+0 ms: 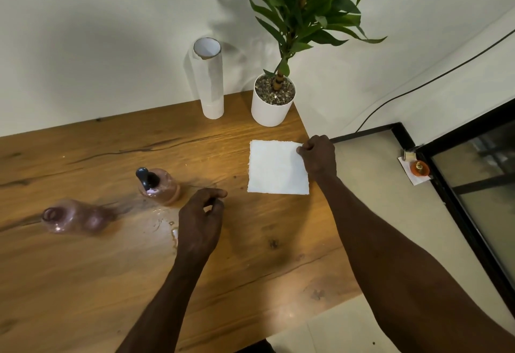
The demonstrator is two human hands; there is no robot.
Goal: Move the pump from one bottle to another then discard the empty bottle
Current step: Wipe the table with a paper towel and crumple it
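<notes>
A clear pinkish bottle (163, 186) stands upright on the wooden table (83, 283), with a black pump (146, 178) on its neck. To its left a second pinkish bottle (73, 216) has an open neck and no pump; it looks blurred. My left hand (202, 220) hovers just right of the pumped bottle, fingers loosely curled and holding nothing. My right hand (317, 157) pinches the upper right corner of a white paper towel sheet (277, 167) lying flat on the table.
A small wet spill (170, 227) lies on the wood left of my left hand. A paper towel roll (209, 79) and a potted plant (274, 96) stand at the back. The table's right edge drops to a tiled floor with a black-framed glass door (479, 185).
</notes>
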